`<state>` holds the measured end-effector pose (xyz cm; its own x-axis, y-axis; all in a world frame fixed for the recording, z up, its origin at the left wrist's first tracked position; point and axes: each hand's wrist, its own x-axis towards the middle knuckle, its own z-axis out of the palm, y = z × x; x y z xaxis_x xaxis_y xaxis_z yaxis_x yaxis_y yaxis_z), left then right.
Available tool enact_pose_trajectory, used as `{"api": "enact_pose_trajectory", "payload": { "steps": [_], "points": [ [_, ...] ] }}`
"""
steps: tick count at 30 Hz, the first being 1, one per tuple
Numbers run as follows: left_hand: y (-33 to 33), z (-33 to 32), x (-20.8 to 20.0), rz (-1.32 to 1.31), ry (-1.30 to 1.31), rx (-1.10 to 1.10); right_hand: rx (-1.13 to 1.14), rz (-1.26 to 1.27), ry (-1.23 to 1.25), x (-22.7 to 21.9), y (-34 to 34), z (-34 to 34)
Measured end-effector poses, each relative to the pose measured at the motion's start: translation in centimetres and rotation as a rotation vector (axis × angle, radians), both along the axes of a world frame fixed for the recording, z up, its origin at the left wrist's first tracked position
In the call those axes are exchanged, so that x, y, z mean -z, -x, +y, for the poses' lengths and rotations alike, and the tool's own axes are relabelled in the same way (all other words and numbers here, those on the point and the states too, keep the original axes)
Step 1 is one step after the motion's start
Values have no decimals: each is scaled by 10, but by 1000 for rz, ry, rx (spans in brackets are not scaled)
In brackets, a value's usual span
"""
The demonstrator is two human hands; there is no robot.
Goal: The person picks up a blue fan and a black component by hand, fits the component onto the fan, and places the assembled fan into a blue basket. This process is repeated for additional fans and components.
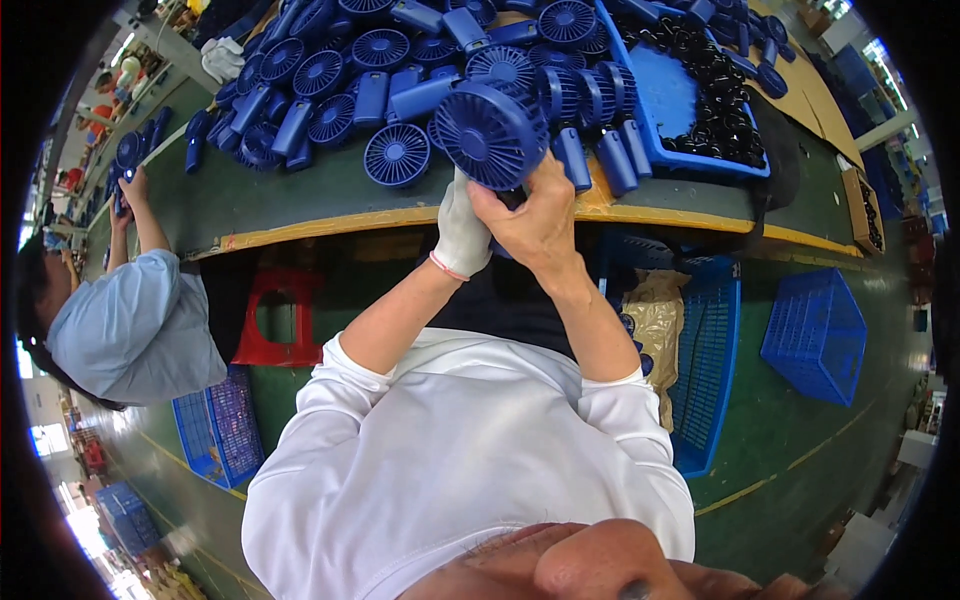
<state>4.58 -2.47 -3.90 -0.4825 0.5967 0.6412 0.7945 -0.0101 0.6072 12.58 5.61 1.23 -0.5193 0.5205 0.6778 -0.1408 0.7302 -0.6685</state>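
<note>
A dark blue handheld fan [488, 138] is held up in front of me at the table's near edge, its round grille upward. My left hand [463, 228], in a white glove, is closed around its lower part, which is mostly hidden. From the right, my bare right hand [535, 222] grips the same fan just below the grille, thumb and fingers curled in. A dark patch shows between thumb and fingers; I cannot make out what it is. Right beyond my hands stand several more blue fans [596, 98], and one fan [397, 155] lies left of them.
A heap of blue fans [381, 48] covers the table's far side. A blue tray [664, 95] of small black parts sits at right. Blue crates [815, 335] and a red stool [275, 310] stand on the floor. A co-worker [135, 325] works at left.
</note>
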Motion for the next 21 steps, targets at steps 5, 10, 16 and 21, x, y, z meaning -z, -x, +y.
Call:
{"api": "enact_pose_trajectory", "payload": {
  "steps": [5,10,16,21],
  "points": [
    [5,19,-9,-915,-153,96,177,-158,-182,3,-7,39],
    [56,15,-37,-287,-184,-57,316,-527,-130,9,-9,41],
    [132,47,-57,543,283,-215,441,-566,-123,13,0,43],
    [138,68,-70,561,621,-188,328,-804,142,-3,2,54]
  ]
}}
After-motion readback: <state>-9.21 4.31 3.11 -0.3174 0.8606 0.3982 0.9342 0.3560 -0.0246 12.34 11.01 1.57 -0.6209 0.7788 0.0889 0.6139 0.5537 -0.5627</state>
